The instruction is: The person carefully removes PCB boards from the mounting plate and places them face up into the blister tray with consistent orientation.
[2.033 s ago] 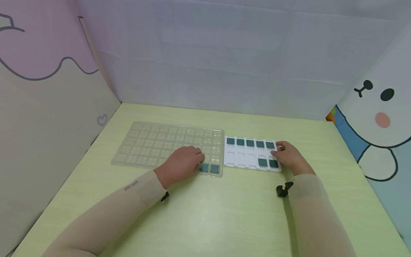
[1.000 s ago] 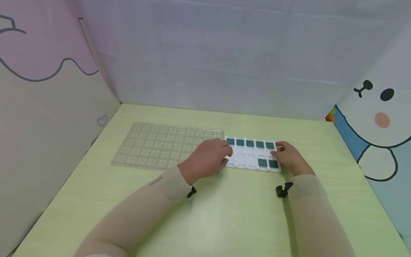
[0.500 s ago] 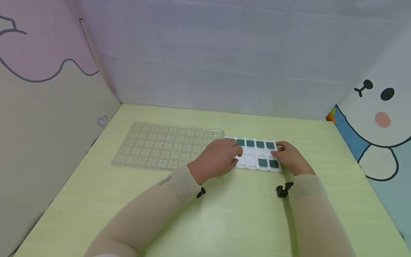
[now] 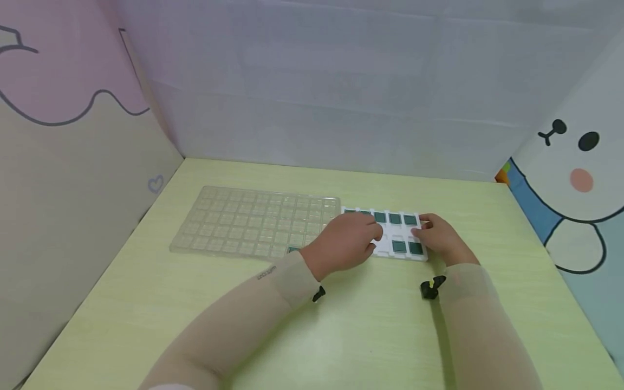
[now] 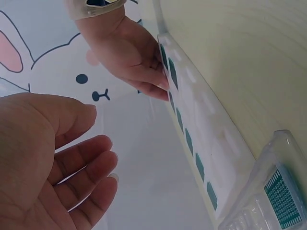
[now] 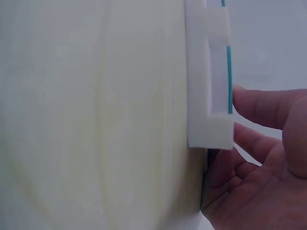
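My left hand [image 4: 344, 241] hovers over the left part of a white tray [image 4: 385, 249] that bears several green square chips [image 4: 410, 220]. In the left wrist view its fingers curve loosely, with nothing seen between them and the thumb. At the tray's right end my right hand [image 4: 442, 238] grips the edge, the thumb near a chip and the other fingers at the end and underside. To the left lies a clear plastic tray [image 4: 253, 216] with many square pockets; a chip [image 4: 294, 249] shows in its front row. Another chip [image 5: 284, 197] sits in it in the left wrist view.
Both trays lie flat, edge to edge, on a pale yellow table [image 4: 370, 330]. A grey-white cloth wall [image 4: 341, 92] stands behind it, with printed panels at both sides. Small black mounts [image 4: 430, 288] sit by the wrists.
From the front row of the clear tray, my left hand has moved right to above the white tray, uncovering a chip in the clear one. My right hand stays at the white tray's end.
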Motion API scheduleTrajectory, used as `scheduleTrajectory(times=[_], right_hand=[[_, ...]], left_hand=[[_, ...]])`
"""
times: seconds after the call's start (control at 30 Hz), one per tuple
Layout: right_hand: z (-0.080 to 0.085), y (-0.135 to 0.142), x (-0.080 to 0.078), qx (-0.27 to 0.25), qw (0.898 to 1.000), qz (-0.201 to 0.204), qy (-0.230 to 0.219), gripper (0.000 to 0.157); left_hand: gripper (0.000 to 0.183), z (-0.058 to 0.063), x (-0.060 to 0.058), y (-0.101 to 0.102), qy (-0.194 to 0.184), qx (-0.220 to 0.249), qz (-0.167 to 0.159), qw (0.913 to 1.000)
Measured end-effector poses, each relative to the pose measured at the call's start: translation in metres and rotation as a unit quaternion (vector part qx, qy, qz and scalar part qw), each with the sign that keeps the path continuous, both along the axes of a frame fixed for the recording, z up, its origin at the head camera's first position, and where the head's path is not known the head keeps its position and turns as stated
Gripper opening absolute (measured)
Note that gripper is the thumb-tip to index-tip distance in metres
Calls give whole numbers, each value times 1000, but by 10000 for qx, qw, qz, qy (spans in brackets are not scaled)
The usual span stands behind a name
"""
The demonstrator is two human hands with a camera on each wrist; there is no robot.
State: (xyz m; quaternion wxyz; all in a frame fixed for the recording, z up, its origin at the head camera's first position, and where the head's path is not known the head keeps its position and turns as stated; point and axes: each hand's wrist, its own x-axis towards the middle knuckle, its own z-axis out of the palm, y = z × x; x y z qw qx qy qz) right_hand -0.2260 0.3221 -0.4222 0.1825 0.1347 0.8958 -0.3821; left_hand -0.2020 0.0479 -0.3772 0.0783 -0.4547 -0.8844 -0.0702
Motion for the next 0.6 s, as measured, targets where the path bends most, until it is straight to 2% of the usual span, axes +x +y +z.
scheduleTrajectory(times=[0.43, 0.6], right_hand=[[-2, 3, -3, 47, 9999, 156, 29, 69], [-2, 3, -4, 65, 9999, 138, 10, 69]], left_hand=[[15, -5, -3, 19, -323, -262, 13, 9991], [14, -3, -3, 27, -360, -371, -23, 9987]])
